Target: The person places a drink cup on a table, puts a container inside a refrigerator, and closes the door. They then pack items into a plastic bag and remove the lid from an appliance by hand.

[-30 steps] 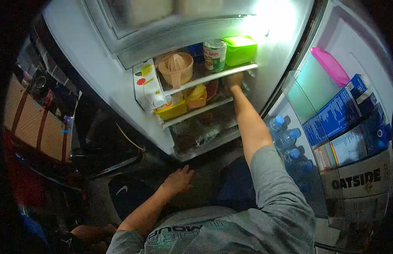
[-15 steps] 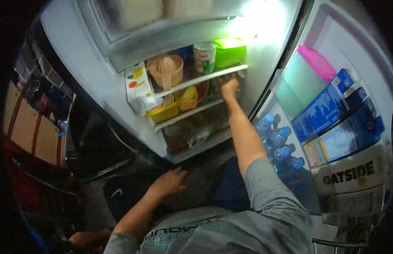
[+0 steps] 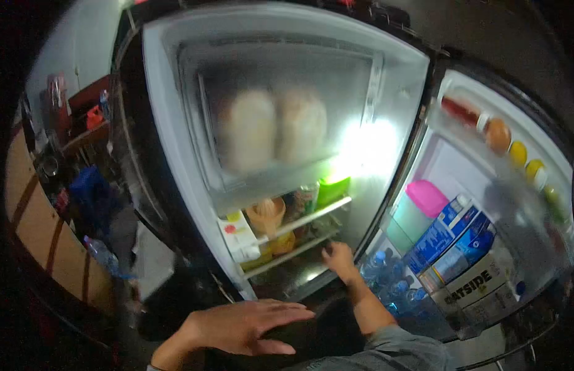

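My right hand (image 3: 340,261) is at the lower right of the open fridge (image 3: 160,74), just in front of the lower glass shelf (image 3: 284,260). Its fingers are curled, and a small dark thing seems to be at the fingertips, too blurred to name. My left hand (image 3: 243,326) hovers before the fridge, fingers stretched out and thumb apart, holding nothing. On the upper shelf stand an orange citrus juicer (image 3: 266,215), a can (image 3: 306,196), a green container (image 3: 334,191) and a white carton (image 3: 237,238). Yellow items (image 3: 284,243) sit below the juicer.
The open door at right holds water bottles (image 3: 375,264), a pink-lidded container (image 3: 426,196), blue cartons (image 3: 430,241), an OATSIDE carton (image 3: 471,285) and an egg (image 3: 498,136). Two blurred pale items (image 3: 253,130) show behind the upper compartment's panel. A plastic bottle (image 3: 102,255) lies at left.
The view has tilted up, bringing the upper compartment and door top into sight. My right hand has drawn out from the lower shelf. My left hand has risen with its fingers spread.
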A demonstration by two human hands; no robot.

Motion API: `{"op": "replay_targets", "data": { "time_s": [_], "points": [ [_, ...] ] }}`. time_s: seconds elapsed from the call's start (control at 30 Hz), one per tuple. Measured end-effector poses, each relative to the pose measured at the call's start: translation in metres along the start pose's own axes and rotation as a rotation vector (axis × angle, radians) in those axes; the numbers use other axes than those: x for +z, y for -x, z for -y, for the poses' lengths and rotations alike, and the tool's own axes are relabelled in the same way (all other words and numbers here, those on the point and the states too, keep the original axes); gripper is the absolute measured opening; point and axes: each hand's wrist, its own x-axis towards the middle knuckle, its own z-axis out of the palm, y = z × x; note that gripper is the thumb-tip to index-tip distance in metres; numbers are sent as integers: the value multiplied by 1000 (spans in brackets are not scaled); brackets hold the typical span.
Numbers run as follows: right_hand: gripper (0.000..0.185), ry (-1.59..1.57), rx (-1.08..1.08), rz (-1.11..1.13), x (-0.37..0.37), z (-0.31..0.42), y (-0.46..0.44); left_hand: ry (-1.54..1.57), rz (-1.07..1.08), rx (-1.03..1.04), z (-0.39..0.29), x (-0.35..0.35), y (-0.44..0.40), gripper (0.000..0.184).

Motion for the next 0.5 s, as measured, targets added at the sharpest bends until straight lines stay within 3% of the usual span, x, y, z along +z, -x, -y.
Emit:
{"op": "replay_targets", "data": {
  "time_s": [0.07,0.1,0.2,0.23,0.27,0.3,0.37,0.43,0.5],
  "points": [
    [37,94,52,307,-13,20,23,24,7,116,-28,-29,6,68],
    [37,76,61,310,-16,26,15,23,24,105,-44,-47,10,68],
    [66,-208,-135,149,-6,38,9,56,-161,165,-97,-99,21,62],
    [65,-101,-171,27,-12,57,-1,87,-208,182,-107,-117,21,60],
    [63,-156,8,143,-20,70,-11,102,-215,139,-117,-132,21,60],
    [67,8,-30,100,7,56,-24,104,-229,104,-126,-145,18,60],
    [76,-34,245,250,9,78,-29,114,-261,30,-143,-165,13,59],
    [76,-114,307,271,-2,104,-13,101,-253,-15,-156,-183,11,55],
    [70,-158,151,302,-22,122,2,42,-289,-81,-162,-200,4,54]
  ]
}}
